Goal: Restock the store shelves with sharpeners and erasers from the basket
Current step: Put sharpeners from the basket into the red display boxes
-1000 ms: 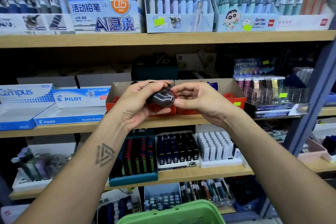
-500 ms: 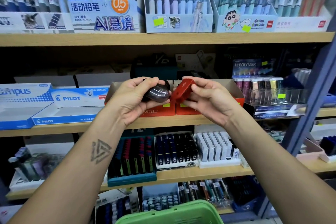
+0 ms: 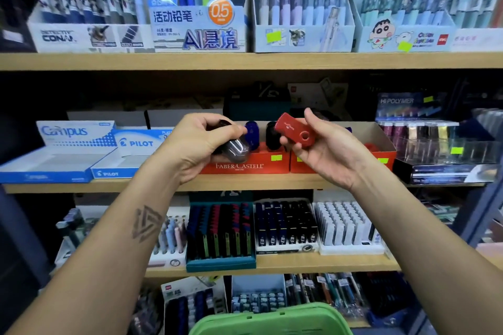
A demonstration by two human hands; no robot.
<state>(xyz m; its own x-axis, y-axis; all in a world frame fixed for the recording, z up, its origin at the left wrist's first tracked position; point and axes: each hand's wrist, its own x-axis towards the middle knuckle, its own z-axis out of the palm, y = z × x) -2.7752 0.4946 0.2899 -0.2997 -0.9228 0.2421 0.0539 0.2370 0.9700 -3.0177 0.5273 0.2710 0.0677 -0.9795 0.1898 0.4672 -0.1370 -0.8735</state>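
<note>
So both hands are up in front of the middle shelf, right at its front edge. The left hand has its fingers curled around a glossy dark sharpener, thumb on top, holding it just above the left red Faber-Castell box. The right hand is pinching a red sharpener between thumb and fingertips, tilted with one end pointing up and left, over the seam between that box and the second red box next to it. There's a clear gap between the two hands, and through it you can see a blue piece and a black one already standing in the left box.

Room-wise it's tight above: the upper shelf sits not far over the boxes. To the left the Pilot eraser box butts up near the red one, and on the right a clear display case closes things off. The green basket rim pokes in at the bottom edge, well below both hands
</note>
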